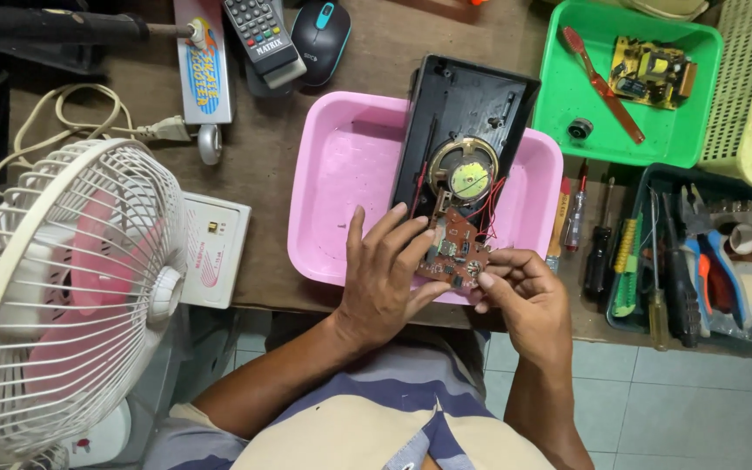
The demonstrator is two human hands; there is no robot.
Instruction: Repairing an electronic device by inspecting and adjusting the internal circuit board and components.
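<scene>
The small reddish-brown circuit board (pixel 454 251), studded with tiny components, sits at the near edge of the shallow pink plastic tray (pixel 341 165), and I can see it held from both sides. My view shows the left hand (pixel 385 274) spread over the board's left edge, its fingers (pixel 411 239) stretched out long and resting flat against the board and the tray rim. The right hand (pixel 520 292) comes in from the other side, its fingers narrowed to a pinch on the board's lower right corner. Thin red wires (pixel 489 204) run from the board up to a round speaker (pixel 466 174) with a brass-coloured ring, set in the open black plastic casing (pixel 467 113) that lies slanted across the tray. The tray rests on the brown wooden desk (pixel 263 174). To the right I see a green plastic tray (pixel 689 139) holding a red-handled brush (pixel 602 83) and a yellow circuit board (pixel 650 70). Just below it a dark tray (pixel 641 187) is packed with screwdrivers and pliers. A white caged fan (pixel 71 296) with pink blades fills the left foreground.
</scene>
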